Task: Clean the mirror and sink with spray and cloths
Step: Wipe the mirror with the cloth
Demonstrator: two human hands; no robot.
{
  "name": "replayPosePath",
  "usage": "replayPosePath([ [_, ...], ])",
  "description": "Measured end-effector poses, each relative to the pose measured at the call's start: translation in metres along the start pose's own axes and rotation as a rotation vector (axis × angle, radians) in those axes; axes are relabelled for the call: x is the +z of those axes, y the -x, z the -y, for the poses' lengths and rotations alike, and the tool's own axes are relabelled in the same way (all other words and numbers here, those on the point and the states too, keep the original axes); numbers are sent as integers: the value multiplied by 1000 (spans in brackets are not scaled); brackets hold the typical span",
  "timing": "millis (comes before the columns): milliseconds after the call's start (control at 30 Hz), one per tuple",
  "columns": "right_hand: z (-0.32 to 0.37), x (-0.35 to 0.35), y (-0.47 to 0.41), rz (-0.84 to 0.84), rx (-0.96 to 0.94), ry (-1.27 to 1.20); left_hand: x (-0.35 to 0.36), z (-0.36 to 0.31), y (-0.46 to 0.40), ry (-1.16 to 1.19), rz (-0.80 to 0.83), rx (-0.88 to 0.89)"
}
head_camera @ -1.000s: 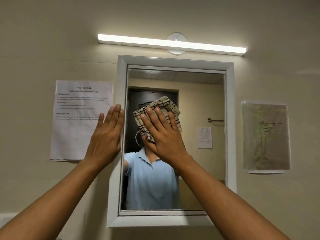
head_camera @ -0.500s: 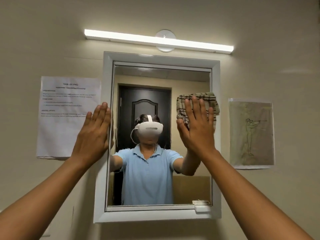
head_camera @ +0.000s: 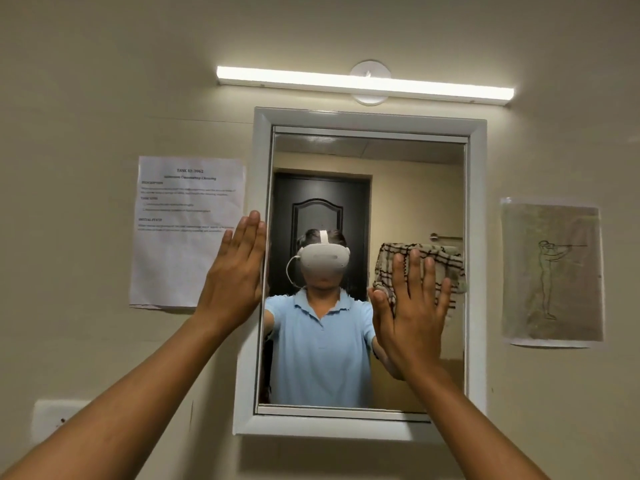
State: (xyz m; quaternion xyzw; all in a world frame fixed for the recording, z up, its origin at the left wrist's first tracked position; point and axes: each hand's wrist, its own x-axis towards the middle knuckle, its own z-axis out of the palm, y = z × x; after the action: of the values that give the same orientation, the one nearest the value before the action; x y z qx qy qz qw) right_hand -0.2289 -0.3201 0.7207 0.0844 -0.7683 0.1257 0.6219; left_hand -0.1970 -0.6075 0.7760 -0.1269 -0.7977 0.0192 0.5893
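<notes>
Both forearms reach up from the bottom of the view. The right hand (head_camera: 410, 313) lies flat, fingers straight and spread, pressing a checked cloth (head_camera: 440, 263) against the glass at the right side of the mirror (head_camera: 346, 157), about mid-height, close to the inner edge of the frame. The left hand (head_camera: 235, 271) is flat too, fingers together, braced on the left side of the white mirror frame (head_camera: 478, 237).

The step looks like wiping the glass. To do it well, I'd keep the palm flat so the whole cloth bears evenly, run overlapping passes, work right into the corners, and keep the left hand steadying the frame.

No spray bottle, sink or any container is in view, so there are no contents to report.

On the wall behind: a printed sheet (head_camera: 187, 233) left, a sketch (head_camera: 552, 271) right, and a light bar (head_camera: 363, 84) above.
</notes>
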Motion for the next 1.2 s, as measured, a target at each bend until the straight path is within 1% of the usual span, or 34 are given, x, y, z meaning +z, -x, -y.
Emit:
replayPosePath([
  [133,30,3,-36,-2,-44,3,1,2,1,12,-8,6],
  [300,95,11,-89,-8,-155,-3,-1,3,3,30,-8,32],
  [400,130,17,-92,-8,-242,-5,-3,4,5,55,-18,55],
  [500,142,22,-80,-6,-279,-12,-1,6,8,68,-27,65],
  [633,141,30,-51,27,-363,9,3,7,13,83,-22,49],
  [767,140,35,-19,54,-390,0,7,7,24,86,-7,33],
  [867,126,34,-5,68,-466,11,5,3,30,81,-2,23],
  [1000,94,28,1,79,-579,41,6,-2,29,-7,3,24],
  [1100,62,18,-1,92,-549,77,9,-4,28,-41,16,37],
  [1200,29,4,-15,80,-454,120,8,-2,28,-73,20,41],
])
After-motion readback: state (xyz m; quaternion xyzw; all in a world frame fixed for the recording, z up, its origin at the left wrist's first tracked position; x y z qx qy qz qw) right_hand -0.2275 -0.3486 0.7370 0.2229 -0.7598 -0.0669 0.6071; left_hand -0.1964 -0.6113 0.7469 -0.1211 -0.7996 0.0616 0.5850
